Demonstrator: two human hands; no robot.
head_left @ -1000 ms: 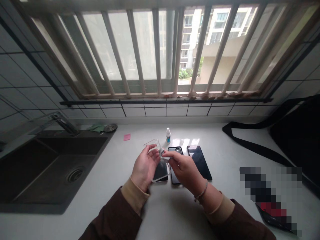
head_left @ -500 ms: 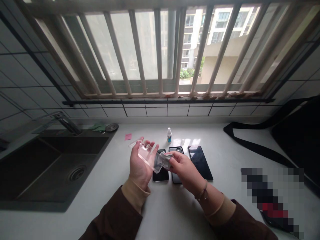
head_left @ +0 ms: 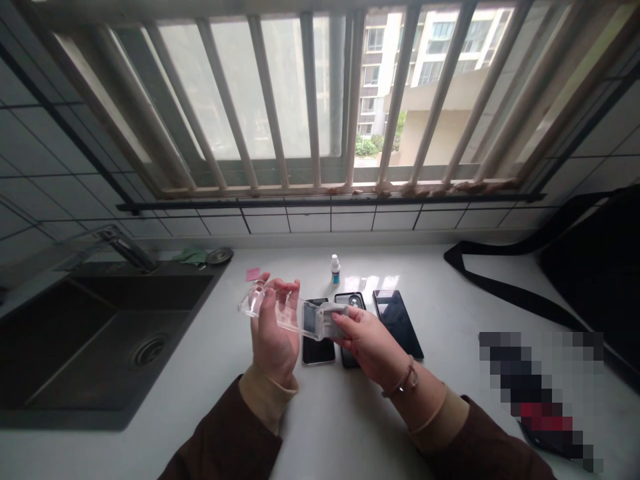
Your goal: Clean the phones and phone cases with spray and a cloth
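My left hand (head_left: 273, 340) grips a clear phone case (head_left: 295, 322) by its sides, camera-hole end toward the left. In my right hand (head_left: 367, 339) is a thin grey cloth (head_left: 333, 321), pinched over the right end of the case. Beneath the case, a dark phone (head_left: 319, 351) lies on the counter, partly hidden. Beside it is a black phone case or cased phone (head_left: 349, 297), partly covered by my right hand. A black tablet-like device (head_left: 399, 325) lies to the right. Behind them stands a small white bottle (head_left: 335, 272) with a blue label.
At left is a dark sink (head_left: 125, 400) with a chrome faucet (head_left: 127, 250). A pink note (head_left: 253, 274) lies on the white counter (head_left: 345, 427). A black bag strap (head_left: 505, 283) crosses the right side, near a blurred-out item (head_left: 540, 393). A barred window stands behind.
The case has shifted slightly left and lies more level. The grey cloth, crumpled before, now wraps flatter over the case's right end. The view has moved slightly.
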